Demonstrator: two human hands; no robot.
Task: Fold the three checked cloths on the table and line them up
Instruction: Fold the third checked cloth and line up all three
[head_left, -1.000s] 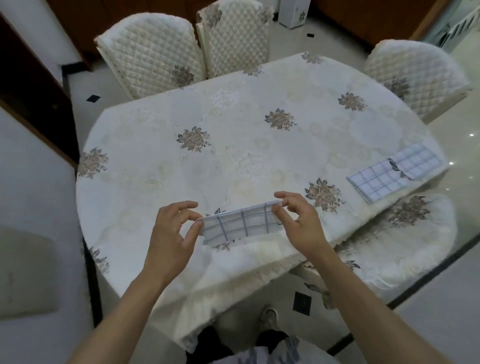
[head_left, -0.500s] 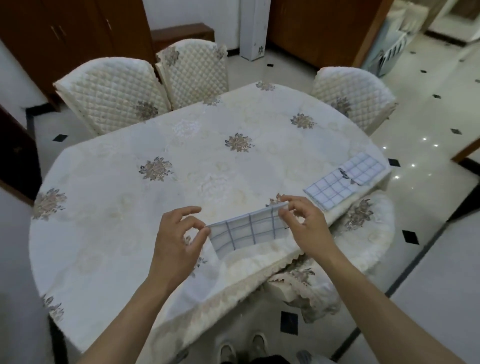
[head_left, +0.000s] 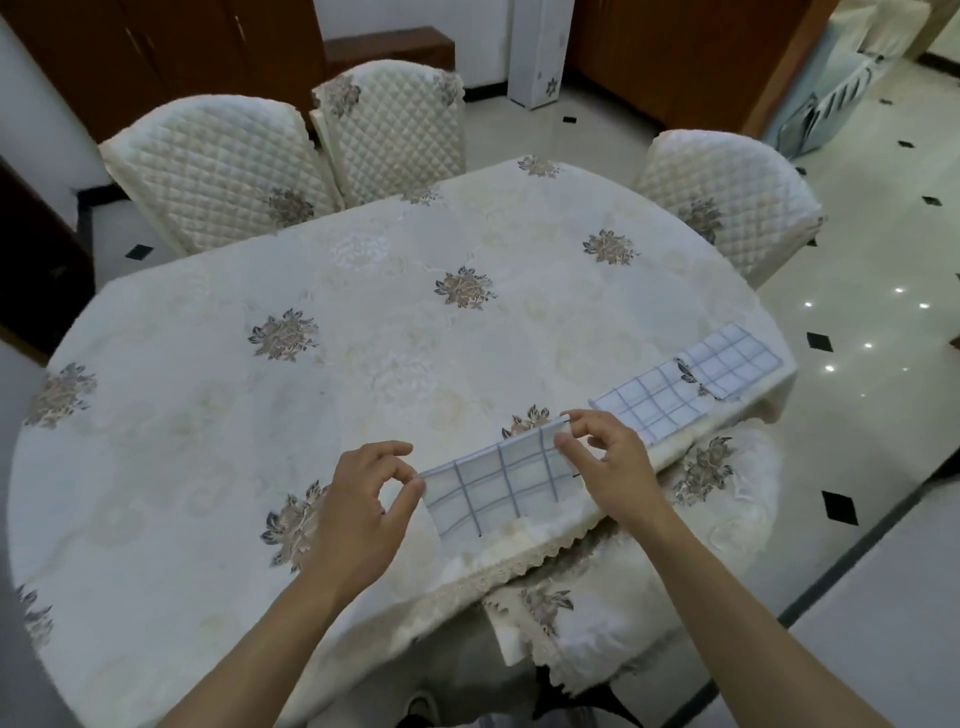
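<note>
1. Head view: the left hand (head_left: 358, 512) and right hand (head_left: 613, 467) are pinching the ends of a folded checked cloth (head_left: 498, 480) near the table (head_left: 363, 364) edge.
2. Its long side is running left to right, tilting up rightward.
3. It is looking soft and flat.

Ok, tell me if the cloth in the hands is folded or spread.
Folded: the held cloth is a narrow strip, pinched at each end by the left hand and right hand, low over the table.
</note>
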